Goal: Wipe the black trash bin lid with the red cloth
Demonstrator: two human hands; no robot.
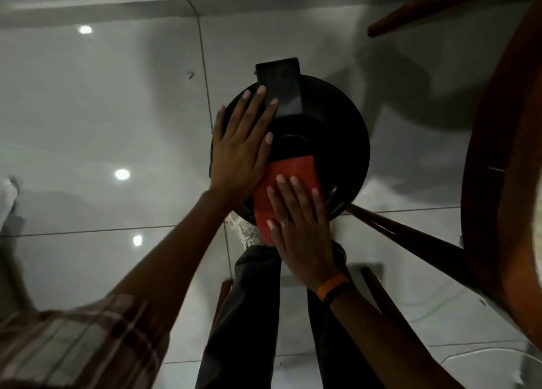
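A round black trash bin lid [337, 142] lies below me on the tiled floor, with a flat black hinge tab [281, 86] at its far edge. My left hand [240, 148] rests flat on the lid's left side, fingers spread and reaching toward the tab. A folded red cloth [296, 168] lies on the near part of the lid. My right hand [299, 224] presses flat on the cloth, fingers extended, covering its near half. A ring and an orange-black wristband show on that hand.
Glossy grey floor tiles [117, 109] surround the bin. A round wooden table edge [498, 183] and its dark legs [410, 236] stand close on the right. My dark trousers and a white shoe [246, 230] are just below the lid.
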